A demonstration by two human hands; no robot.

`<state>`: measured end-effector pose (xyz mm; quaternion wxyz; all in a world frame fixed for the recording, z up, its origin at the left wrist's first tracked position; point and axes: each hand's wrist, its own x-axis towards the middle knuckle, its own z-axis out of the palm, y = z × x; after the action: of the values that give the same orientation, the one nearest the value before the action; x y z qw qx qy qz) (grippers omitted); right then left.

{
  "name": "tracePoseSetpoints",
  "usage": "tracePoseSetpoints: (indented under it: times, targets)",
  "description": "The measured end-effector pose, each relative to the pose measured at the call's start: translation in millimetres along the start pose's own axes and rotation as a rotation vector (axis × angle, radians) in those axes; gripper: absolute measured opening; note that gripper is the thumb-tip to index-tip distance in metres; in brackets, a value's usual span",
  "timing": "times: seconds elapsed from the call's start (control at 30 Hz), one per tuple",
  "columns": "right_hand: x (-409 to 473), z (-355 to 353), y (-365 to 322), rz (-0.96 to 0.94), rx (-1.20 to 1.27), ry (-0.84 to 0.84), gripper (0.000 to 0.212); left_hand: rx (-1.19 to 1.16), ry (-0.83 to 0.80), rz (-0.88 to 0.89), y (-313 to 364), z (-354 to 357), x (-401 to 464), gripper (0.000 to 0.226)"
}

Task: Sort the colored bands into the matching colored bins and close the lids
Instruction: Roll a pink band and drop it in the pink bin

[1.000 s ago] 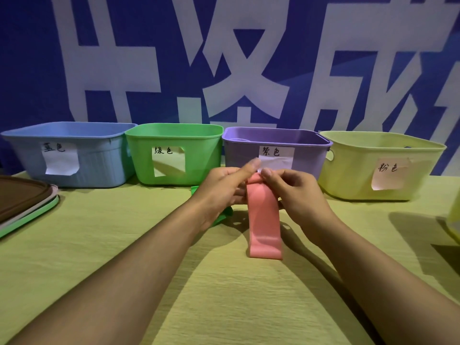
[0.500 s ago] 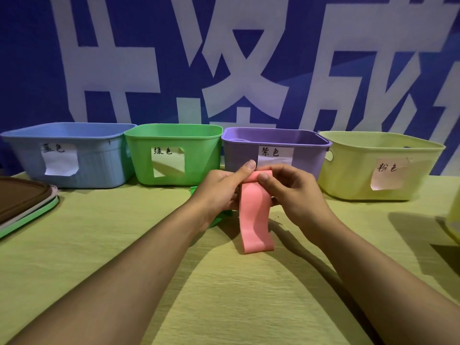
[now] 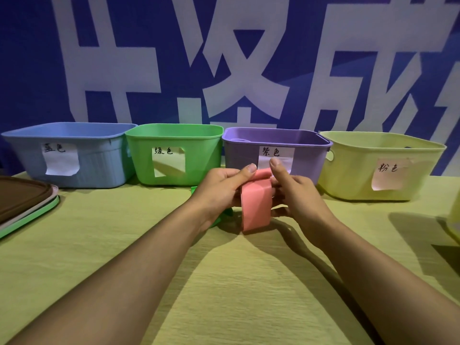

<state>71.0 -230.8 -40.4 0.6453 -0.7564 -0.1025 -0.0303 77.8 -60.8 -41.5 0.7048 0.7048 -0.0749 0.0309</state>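
Note:
A pink band (image 3: pixel 256 205) hangs folded between both hands, just above the table in front of the purple bin (image 3: pixel 276 148). My left hand (image 3: pixel 221 188) pinches its top left part, thumb on top. My right hand (image 3: pixel 291 192) grips its right side, thumb raised. A green band (image 3: pixel 225 214) lies on the table, mostly hidden under my left hand. Four open bins stand in a row at the back: blue (image 3: pixel 74 155), green (image 3: pixel 174 153), purple, and a pale yellow bin (image 3: pixel 380 165) with a paper label.
A stack of lids (image 3: pixel 25 202), brown on top with a green one beneath, lies at the table's left edge. Part of another pale yellow object (image 3: pixel 454 220) shows at the right edge. A blue wall with white characters stands behind the bins.
The pink band has been folded up shorter; its lower end has risen from the table toward my hands. Both hands stayed in front of the purple bin.

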Motion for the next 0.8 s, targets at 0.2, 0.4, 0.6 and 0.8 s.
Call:
tracePoseSetpoints:
  times: [0.2,0.4,0.6,0.8]
  targets:
    - [1.9,1.2,-1.1,0.052,-0.048,0.074,0.078,0.000,-0.014,0.039,-0.7,0.9,-0.1,0.035]
    - [2.0,0.5,0.9,0.022,-0.048,0.071,0.066,0.026,-0.012,0.073,-0.3,0.8,-1.5,0.026]
    - [2.6,1.4,0.7,0.004,-0.055,0.097,0.059,0.010,-0.021,0.068,2.5,0.9,-3.7,0.023]
    - [2.3,0.7,0.4,-0.020,-0.063,0.120,0.051,-0.012,-0.057,0.071,4.0,1.4,-4.9,0.021]
